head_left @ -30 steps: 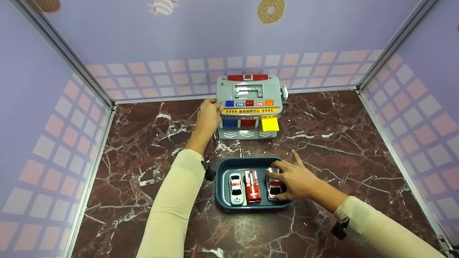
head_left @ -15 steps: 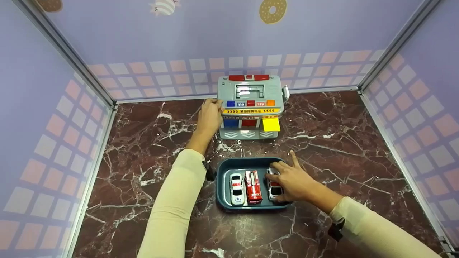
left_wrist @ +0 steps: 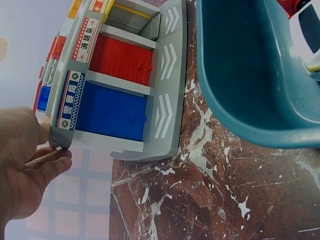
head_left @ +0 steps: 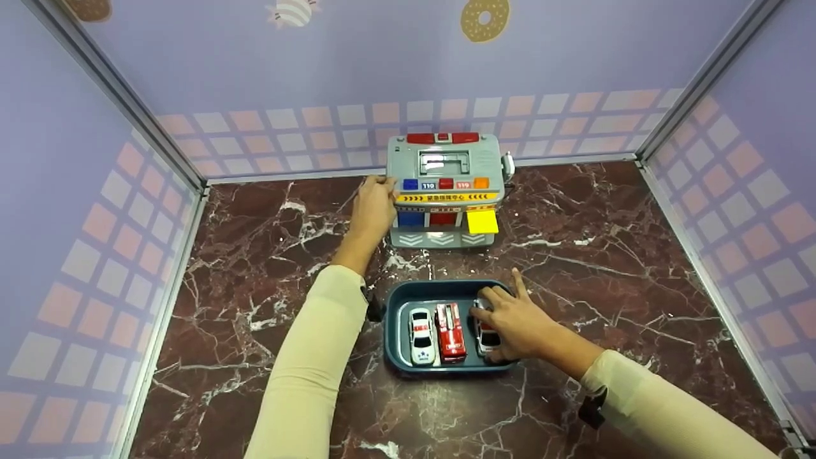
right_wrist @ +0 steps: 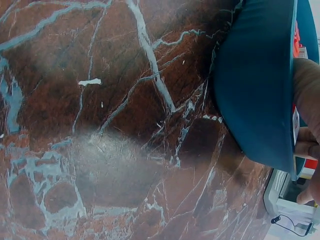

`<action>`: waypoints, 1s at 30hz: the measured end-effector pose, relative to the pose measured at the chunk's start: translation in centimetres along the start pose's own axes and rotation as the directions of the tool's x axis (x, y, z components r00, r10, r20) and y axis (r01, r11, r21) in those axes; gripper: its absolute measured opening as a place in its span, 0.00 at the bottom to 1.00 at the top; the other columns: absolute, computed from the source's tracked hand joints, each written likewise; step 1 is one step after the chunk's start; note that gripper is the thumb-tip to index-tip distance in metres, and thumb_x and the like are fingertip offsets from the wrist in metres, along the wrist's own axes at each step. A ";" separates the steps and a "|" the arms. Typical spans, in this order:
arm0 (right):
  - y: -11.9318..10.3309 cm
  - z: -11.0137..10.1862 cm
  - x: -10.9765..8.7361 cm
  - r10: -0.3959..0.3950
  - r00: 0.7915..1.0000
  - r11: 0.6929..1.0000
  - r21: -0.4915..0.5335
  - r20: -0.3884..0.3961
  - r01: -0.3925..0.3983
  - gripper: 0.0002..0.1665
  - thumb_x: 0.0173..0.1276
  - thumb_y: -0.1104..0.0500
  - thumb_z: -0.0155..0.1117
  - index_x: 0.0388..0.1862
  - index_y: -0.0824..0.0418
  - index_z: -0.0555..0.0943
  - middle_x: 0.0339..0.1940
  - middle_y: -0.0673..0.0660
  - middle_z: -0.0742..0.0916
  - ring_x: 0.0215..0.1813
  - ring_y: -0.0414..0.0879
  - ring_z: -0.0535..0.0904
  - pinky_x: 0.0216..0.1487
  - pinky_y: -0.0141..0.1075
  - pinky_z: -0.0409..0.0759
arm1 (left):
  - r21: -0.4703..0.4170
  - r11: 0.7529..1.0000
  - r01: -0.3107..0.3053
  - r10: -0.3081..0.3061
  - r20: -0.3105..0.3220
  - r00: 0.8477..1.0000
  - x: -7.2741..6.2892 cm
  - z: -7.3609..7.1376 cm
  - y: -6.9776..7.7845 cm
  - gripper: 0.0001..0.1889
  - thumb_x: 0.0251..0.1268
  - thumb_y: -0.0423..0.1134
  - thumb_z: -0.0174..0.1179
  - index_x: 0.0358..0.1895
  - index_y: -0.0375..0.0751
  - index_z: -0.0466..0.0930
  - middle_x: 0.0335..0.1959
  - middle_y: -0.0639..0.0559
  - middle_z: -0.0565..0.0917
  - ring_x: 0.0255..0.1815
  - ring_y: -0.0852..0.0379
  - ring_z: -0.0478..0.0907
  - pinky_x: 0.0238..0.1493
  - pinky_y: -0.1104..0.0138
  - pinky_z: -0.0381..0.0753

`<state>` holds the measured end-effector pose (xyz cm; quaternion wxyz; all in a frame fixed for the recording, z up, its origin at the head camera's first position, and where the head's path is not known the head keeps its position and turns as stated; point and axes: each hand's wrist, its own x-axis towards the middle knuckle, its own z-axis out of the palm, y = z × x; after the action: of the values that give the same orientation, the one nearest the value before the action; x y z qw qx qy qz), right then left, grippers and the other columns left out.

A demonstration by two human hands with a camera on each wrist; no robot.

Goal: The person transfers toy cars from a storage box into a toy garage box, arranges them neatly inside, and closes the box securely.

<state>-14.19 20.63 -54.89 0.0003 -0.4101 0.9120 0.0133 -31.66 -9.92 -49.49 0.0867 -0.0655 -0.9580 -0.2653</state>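
My left hand [head_left: 373,207] holds the left front corner of the roof of a grey toy rescue station [head_left: 486,159]. In the left wrist view, fingers lie beneath that corner. The station's blue door [left_wrist: 112,110] and red door [left_wrist: 121,60] are down, and its yellow door [head_left: 482,222] sticks out, raised. My right hand [head_left: 523,325] reaches into a dark teal tray [head_left: 440,287] and grips a white-and-red toy car [head_left: 488,341] at its right end, partly covering it. Beside that car lie a red toy fire truck [head_left: 451,335] and a white toy police car [head_left: 421,344].
Reddish-brown marbled tabletop [head_left: 605,274] surrounds the tray and the station. Purple panels with printed squares [head_left: 274,121] enclose the back and both sides. The station stands close to the back panel, with the tray in front of it.
My right hand has shifted slightly left, its thumb and fingers drawing in over the toy car. My left hand stays on the station's corner.
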 end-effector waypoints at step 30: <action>2.1 -5.1 0.1 0.014 1.000 0.999 0.044 0.012 -0.015 0.60 0.47 0.29 0.85 0.76 0.55 0.80 0.72 0.69 0.81 0.75 0.66 0.78 0.83 0.82 0.53 | 0.000 1.000 -0.015 0.015 0.008 1.000 0.3 0.3 -0.4 0.17 0.85 0.38 0.59 0.68 0.39 0.88 0.68 0.35 0.86 0.70 0.34 0.84 0.74 0.46 0.84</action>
<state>-15.80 21.84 -49.79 0.0145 -0.4033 0.9149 -0.0043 -32.09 -10.07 -49.86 0.0850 -0.0739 -0.9578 -0.2643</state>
